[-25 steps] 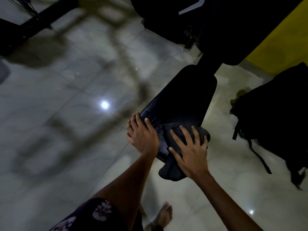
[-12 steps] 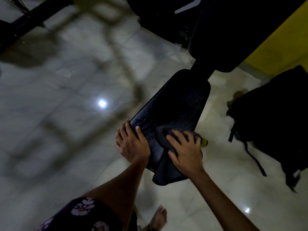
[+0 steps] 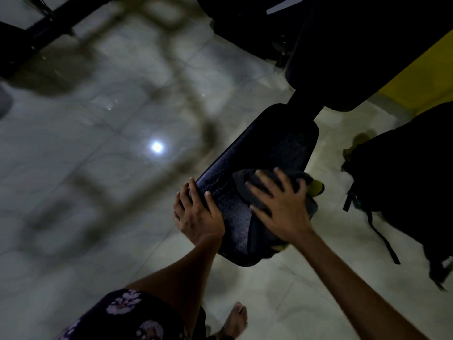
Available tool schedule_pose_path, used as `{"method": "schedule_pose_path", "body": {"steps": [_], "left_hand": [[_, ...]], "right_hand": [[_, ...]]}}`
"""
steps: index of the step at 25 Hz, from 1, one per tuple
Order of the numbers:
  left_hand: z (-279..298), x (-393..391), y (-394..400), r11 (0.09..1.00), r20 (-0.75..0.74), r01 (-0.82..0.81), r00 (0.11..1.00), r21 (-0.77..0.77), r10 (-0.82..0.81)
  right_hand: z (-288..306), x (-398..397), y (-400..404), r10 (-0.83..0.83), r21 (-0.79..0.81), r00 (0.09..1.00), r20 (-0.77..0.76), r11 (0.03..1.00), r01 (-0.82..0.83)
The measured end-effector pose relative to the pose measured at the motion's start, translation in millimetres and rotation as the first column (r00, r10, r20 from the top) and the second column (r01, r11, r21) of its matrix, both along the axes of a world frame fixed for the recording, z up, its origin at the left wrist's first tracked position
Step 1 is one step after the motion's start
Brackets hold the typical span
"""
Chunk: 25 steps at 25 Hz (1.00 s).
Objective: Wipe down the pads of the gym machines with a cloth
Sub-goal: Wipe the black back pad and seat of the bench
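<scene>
Pressing flat on a dark cloth (image 3: 277, 190), the right hand (image 3: 282, 207) lies right of centre in the frame with its fingers spread wide and straight, palm down. The cloth is bunched beneath it on the right side of a black seat pad (image 3: 259, 163), which runs diagonally from the lower middle up toward the upper right. A bit of yellow-green shows at the cloth's right edge, just beyond the fingertips; what it is cannot be told. The left hand (image 3: 196, 214) rests on the pad's left edge, thumb on the top surface and fingers loosely bent over the side, holding nothing else. The pad's surface looks speckled and faintly shiny near the hands. A larger black pad (image 3: 343, 57) fills the upper right of the frame, with a yellow wall (image 3: 421, 77) behind it. A black backpack (image 3: 407, 182) sits on the pale tiled floor (image 3: 98, 168) at the right edge, straps trailing. A bare foot (image 3: 236, 320) and a floral garment (image 3: 130, 315) appear along the bottom.
</scene>
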<state>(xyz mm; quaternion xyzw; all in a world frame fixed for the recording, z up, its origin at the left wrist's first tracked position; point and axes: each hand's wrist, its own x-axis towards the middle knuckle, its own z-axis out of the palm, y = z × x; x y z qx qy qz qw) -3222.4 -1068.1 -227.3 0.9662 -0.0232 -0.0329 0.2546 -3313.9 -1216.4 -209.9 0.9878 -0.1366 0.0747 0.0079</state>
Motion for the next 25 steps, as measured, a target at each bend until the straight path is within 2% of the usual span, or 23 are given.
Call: {"method": "schedule_pose_path", "body": {"steps": [1,3,4,6,8,10,11,13,15,18,20,21,23,25], "left_hand": [[-0.6,0.8,0.2,1.000,0.008,-0.001,1.000,-0.005,0.001],[-1.2,0.8,0.5,1.000,0.012,-0.001,1.000,-0.004,0.001],[-1.2,0.4,0.8,1.000,0.011,0.000,1.000,0.000,0.000],[-1.1,0.0,0.4,1.000,0.010,0.002,1.000,0.000,-0.002],[-1.7,0.7,1.3,1.000,0.009,-0.003,1.000,0.002,0.003],[-2.5,0.8,1.9,1.000,0.022,-0.007,1.000,0.002,0.007],[-2.7,1.3,1.8,1.000,0.030,-0.007,1.000,0.000,0.007],[-2.4,1.3,1.6,1.000,0.032,-0.005,0.999,-0.006,0.005],[-1.0,0.4,0.3,1.000,0.029,-0.009,1.000,0.000,0.009],[-0.2,1.2,0.2,1.000,0.033,-0.006,0.999,-0.001,0.006],[0.3,0.4,1.0,1.000,0.040,-0.008,0.999,0.007,0.007],[0.3,0.5,1.0,1.000,0.035,-0.009,0.999,0.006,0.009],[0.0,1.0,1.4,1.000,0.025,-0.005,1.000,0.001,0.005],[-0.6,1.3,0.1,1.000,0.032,-0.009,0.999,0.005,0.009]], "right_hand": [[-1.4,8.3,-20.0,-0.100,0.012,0.995,0.010,0.995,0.100],[3.0,27.9,-34.3,-0.393,0.111,0.919,0.027,0.915,0.388],[5.4,35.3,-24.4,-0.461,0.105,0.886,0.038,0.884,0.455],[6.1,37.8,7.0,-0.382,0.031,0.923,0.050,0.924,0.381],[3.5,25.7,22.1,-0.129,-0.020,0.992,0.007,0.991,0.130],[-0.6,23.6,-5.6,0.039,-0.049,0.999,-0.027,0.998,-0.040],[-2.8,28.7,-25.8,0.012,-0.067,1.000,-0.019,0.998,-0.013],[-3.6,45.0,-66.0,-0.176,-0.068,0.984,0.021,0.982,0.177],[2.4,59.9,-87.3,-0.351,-0.001,0.935,0.043,0.936,0.352],[8.6,73.6,-51.9,-0.489,0.055,0.871,0.049,0.872,0.486],[8.9,62.7,-12.8,-0.375,0.018,0.927,0.031,0.927,0.375],[6.6,50.9,-0.6,-0.247,-0.016,0.969,-0.007,0.969,0.247],[3.7,39.7,-10.4,-0.021,-0.062,0.998,-0.054,0.998,0.018],[4.1,55.3,-45.3,0.014,-0.065,0.998,-0.060,0.998,-0.018]]}}
